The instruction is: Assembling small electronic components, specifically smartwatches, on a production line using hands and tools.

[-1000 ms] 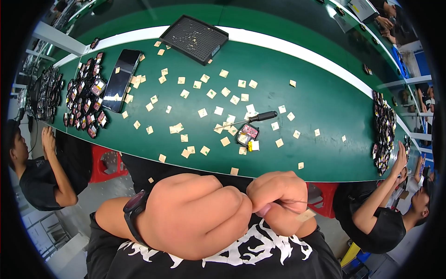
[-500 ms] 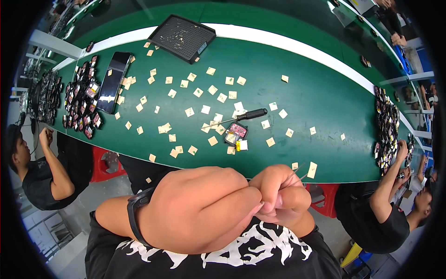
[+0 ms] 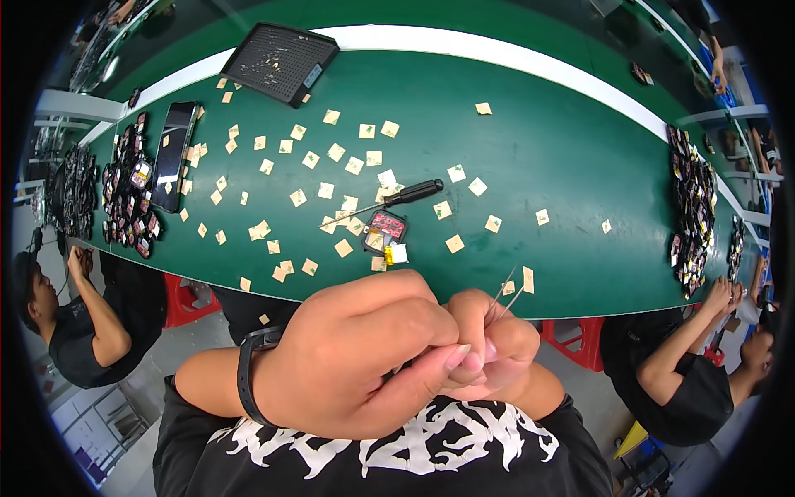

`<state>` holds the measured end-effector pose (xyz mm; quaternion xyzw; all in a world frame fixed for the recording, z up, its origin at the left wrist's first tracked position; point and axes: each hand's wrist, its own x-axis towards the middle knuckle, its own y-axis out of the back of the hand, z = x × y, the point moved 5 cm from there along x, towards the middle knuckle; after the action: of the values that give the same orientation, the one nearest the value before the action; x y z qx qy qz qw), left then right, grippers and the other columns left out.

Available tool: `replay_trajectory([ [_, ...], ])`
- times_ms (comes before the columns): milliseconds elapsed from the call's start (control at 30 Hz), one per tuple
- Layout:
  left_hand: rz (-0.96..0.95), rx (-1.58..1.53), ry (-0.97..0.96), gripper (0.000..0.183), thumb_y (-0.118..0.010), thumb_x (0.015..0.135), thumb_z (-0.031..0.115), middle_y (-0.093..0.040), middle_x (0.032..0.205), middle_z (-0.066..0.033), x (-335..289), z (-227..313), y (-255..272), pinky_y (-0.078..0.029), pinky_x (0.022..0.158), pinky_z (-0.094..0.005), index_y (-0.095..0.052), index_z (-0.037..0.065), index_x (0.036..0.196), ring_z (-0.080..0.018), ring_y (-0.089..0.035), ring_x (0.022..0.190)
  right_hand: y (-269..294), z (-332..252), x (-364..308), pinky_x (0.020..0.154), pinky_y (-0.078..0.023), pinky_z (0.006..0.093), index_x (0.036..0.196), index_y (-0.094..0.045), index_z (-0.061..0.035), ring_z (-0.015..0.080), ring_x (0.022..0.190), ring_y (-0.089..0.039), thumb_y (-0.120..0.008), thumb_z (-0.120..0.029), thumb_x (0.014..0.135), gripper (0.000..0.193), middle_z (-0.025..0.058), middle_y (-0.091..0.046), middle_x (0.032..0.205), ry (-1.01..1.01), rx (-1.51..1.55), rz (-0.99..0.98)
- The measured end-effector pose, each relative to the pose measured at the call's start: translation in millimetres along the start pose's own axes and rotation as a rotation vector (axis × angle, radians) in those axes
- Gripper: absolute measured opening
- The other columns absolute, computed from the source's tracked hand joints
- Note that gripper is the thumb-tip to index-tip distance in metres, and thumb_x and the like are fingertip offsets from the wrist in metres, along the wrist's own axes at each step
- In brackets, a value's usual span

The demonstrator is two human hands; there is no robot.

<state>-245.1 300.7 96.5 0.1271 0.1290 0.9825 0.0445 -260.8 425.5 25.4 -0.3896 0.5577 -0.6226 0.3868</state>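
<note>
Grn tbl (image 3: 580, 248) has blk tray (image 3: 280, 70) upper L, phone (image 3: 171, 157) L, unit piles (image 3: 694, 215) far R & L, beige sqs (image 3: 354, 166) scattered btwn, screwdriver (image 3: 414, 192) + open unit (image 3: 385, 224) nr ctr.

From where I stand, I can see a pair of fine metal tweezers (image 3: 501, 291) poking out of the right hand (image 3: 490, 341), only the thin prongs showing, as the fingers cover the rest. They slant up toward the far right, over the near edge of the counter (image 3: 596, 273), and spread into a narrow V, tips apart. Right by the nearer tip there's a flat cream tab (image 3: 528, 280), a plain little oblong standing lengthwise, near to far. I can't tell whether it's stuck to the metal or lying just beside it.
</note>
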Motion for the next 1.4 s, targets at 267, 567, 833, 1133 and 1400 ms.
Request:
replay_trajectory([
  [267,-0.012,-0.076,0.015,0.012,-0.074,0.083,0.001,-0.061,0.077,-0.0080,9.4,-6.0,-10.8,-0.036,0.047,-0.0249,-0.067,0.001,0.092,-0.0104,-0.051,0.055,3.8,-6.5,-11.4,0.049,-0.026,0.0283,0.091,-0.062,0.0003,0.0097,0.046,-0.031,-0.050,-0.007,0.087,0.015,0.0032,-0.045,0.056,0.060,-0.038,0.029],
  [567,-0.038,-0.115,-0.004,0.010,-0.072,0.085,0.002,-0.060,0.077,-0.0072,12.3,-9.7,-12.0,-0.034,0.047,-0.0262,-0.064,0.001,0.090,-0.0111,-0.048,0.055,-4.9,-8.7,-12.3,0.049,-0.027,0.0280,0.092,-0.062,0.0001,0.0096,0.046,-0.033,-0.047,-0.006,0.090,0.016,0.0036,-0.045,0.056,0.065,-0.021,0.038],
  [833,-0.052,-0.128,-0.018,0.010,-0.073,0.086,0.004,-0.059,0.078,-0.0068,8.5,-8.2,-2.0,-0.036,0.048,-0.0257,-0.064,0.001,0.090,-0.0113,-0.049,0.057,-4.9,-0.1,-10.2,0.049,-0.028,0.0287,0.091,-0.061,0.0006,0.0111,0.048,-0.036,-0.050,-0.006,0.089,0.014,0.0055,-0.046,0.058,0.079,-0.096,0.124],
  [1133,-0.052,-0.215,0.071,0.010,-0.073,0.091,0.007,-0.058,0.079,-0.0071,-21.0,-21.8,-7.4,-0.041,0.056,-0.0293,-0.065,0.003,0.086,-0.0168,-0.052,0.066,2.4,20.6,-20.0,0.050,-0.031,0.0298,0.090,-0.061,-0.0005,0.0127,0.050,-0.040,-0.047,-0.001,0.086,0.015,0.0071,-0.050,0.062,0.070,-0.079,0.233],
  [1400,0.143,0.430,-0.018,0.020,-0.077,0.085,0.015,-0.060,0.081,-0.0108,-27.1,-36.6,14.8,-0.047,0.058,-0.0358,-0.064,0.002,0.095,-0.0267,-0.059,0.070,0.9,20.1,-21.4,0.051,-0.028,0.0297,0.100,-0.062,-0.0023,0.0127,0.051,-0.036,-0.051,-0.007,0.092,0.015,0.0083,-0.051,0.068,0.082,-0.199,0.147],
])
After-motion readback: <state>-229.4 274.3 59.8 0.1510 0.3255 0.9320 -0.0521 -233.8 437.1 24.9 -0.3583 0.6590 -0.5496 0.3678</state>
